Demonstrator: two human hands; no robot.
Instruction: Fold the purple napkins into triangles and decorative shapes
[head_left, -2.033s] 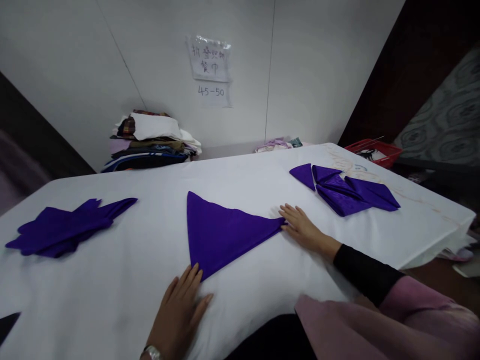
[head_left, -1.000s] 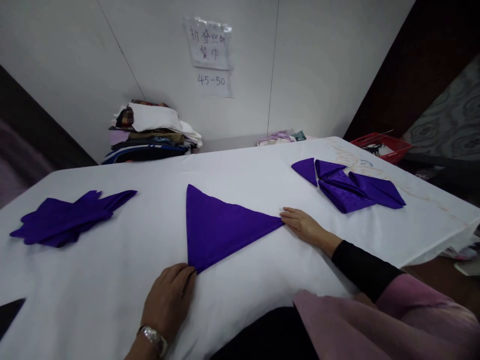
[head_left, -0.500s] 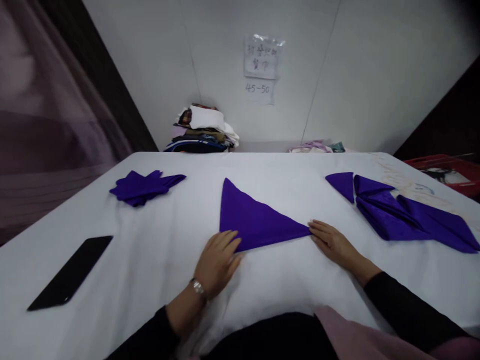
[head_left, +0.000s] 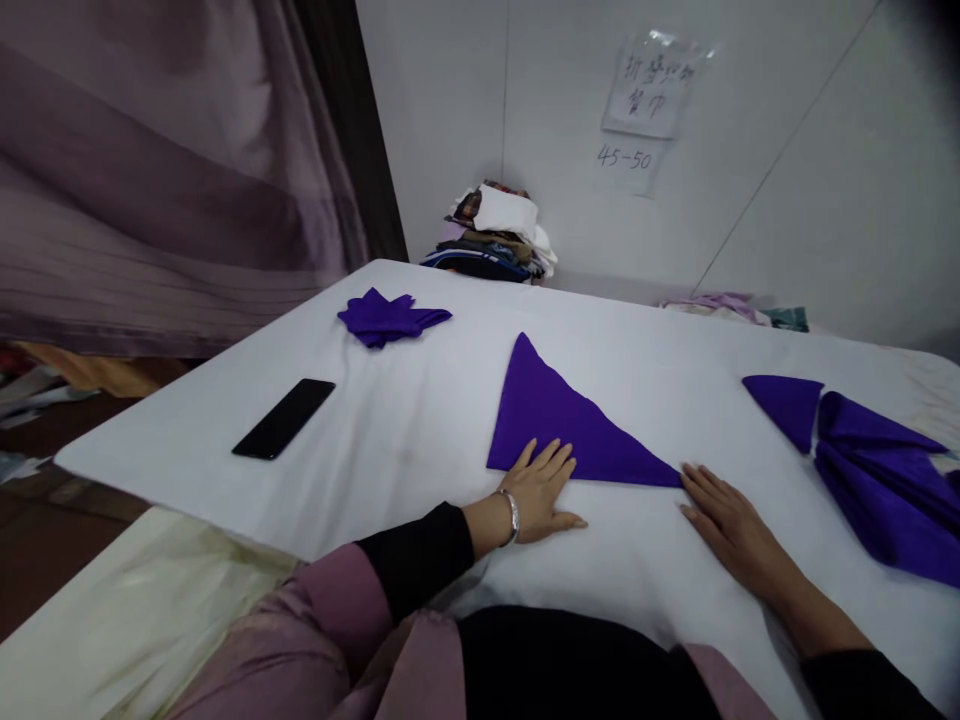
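A purple cloth napkin (head_left: 559, 420), folded into a triangle, lies flat in front of me. My left hand (head_left: 536, 495) rests palm down on its lower edge, left of the middle, fingers spread and thumb out to the right. At the napkin's pointed right corner, my right hand (head_left: 724, 515) lies flat with its fingertips touching the tip. Neither hand grips anything. To the right is another folded purple napkin (head_left: 885, 480), with a smaller purple triangular piece (head_left: 787, 405) beside it. A crumpled, star-like purple napkin (head_left: 382, 318) sits at the far left.
A black phone (head_left: 285, 418) lies on the left of the white-covered table (head_left: 420, 430). Behind the table's far edge is a stack of folded clothes (head_left: 495, 235), with more fabric (head_left: 727, 308) farther right. A mauve curtain (head_left: 172, 170) hangs at the left.
My view has turned to the left. The left hand has flattened, its fingers spreading, and has shifted right along the napkin's lower edge. My right hand stays at the right tip.
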